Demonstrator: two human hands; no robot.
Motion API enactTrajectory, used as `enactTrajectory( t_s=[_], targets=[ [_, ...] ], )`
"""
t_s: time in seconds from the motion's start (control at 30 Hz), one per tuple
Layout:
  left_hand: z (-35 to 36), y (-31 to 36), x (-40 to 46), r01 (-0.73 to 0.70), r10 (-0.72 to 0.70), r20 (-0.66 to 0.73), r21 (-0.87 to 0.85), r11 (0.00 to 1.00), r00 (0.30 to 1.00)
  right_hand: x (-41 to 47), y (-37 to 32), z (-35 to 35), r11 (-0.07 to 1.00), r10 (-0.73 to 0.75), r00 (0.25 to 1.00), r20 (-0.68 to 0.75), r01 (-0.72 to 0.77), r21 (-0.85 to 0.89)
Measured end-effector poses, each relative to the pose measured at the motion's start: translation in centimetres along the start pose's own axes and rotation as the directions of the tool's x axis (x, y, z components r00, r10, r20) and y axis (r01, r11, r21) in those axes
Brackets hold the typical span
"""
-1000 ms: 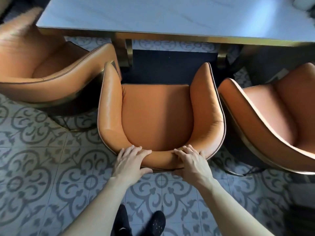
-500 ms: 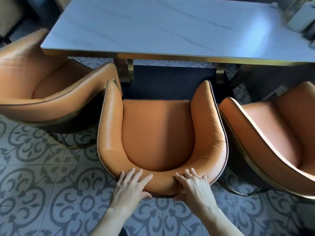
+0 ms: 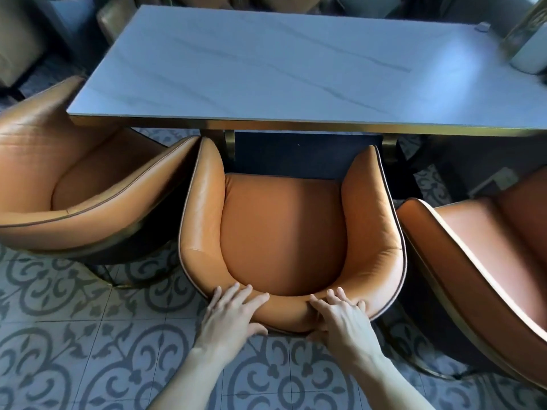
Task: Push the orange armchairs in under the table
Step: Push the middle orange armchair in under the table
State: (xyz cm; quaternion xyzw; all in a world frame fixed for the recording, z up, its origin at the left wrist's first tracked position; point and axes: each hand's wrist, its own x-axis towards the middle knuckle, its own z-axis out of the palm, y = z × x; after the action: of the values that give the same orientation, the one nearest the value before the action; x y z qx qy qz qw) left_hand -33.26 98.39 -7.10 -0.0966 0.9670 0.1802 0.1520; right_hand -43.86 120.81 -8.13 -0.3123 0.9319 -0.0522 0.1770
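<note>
On the middle armchair (image 3: 284, 235)'s backrest, left hand (image 3: 231, 315) and right hand (image 3: 340, 318) rest, fingers spread, thumbs hooked behind; its legs are hidden. Side armchairs are cut off by the frame; the table (image 3: 296, 69) stands ahead.

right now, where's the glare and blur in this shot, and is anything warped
Head view: daylight glare washes the right part of the table; the container at the far right corner is smeared by motion blur; the wide lens bows the side chairs outward; the middle chair and both hands, left hand and right hand, stay fairly sharp.
</note>
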Motion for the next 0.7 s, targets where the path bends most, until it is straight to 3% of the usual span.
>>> enactTrajectory(
  t_s=[0.7],
  targets=[
    [-1.9, 0.9, 11.9, -0.003, 0.004, -0.063, 0.012, 1.000, 0.998, 9.6, 4.8, -5.3, 0.995, 0.093, 0.992, 0.080, -0.090, -0.035]
  ],
)
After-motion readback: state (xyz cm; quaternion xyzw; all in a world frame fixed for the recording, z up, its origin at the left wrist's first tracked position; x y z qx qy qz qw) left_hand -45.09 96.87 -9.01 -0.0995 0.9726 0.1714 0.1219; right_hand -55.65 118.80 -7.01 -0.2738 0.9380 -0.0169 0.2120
